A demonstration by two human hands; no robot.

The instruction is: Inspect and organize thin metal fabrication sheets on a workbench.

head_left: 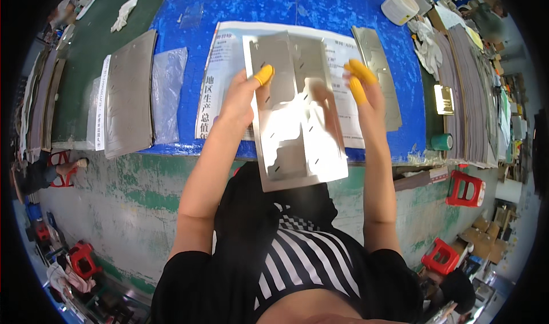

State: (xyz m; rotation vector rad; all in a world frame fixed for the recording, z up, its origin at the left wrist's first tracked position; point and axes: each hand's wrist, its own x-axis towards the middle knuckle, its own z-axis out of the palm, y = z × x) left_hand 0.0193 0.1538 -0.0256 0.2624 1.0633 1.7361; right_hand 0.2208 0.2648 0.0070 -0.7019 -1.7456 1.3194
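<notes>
My left hand [241, 98], a yellow finger cot on its thumb, grips the left edge of a shiny metal sheet [280, 87]. The sheet is tilted over the table's front edge, its lower end reaching toward my lap. Small dark slanted marks dot its face, and bright glare covers much of it. My right hand [366, 90] is raised just off the sheet's right side, fingers apart, with yellow cots on some of them. Under the sheet lies a printed newspaper page [223, 67]. To the right, a stack of similar metal sheets [377, 67] rests on the blue table.
At left stand grey sheets [130, 95] beside a clear plastic bag [170, 95]. A white bucket [399, 7], a green tape roll [441, 142] and tall stacks of sheets [472, 95] occupy the right side. Red stools [466, 188] stand on the floor; other people are at the edges.
</notes>
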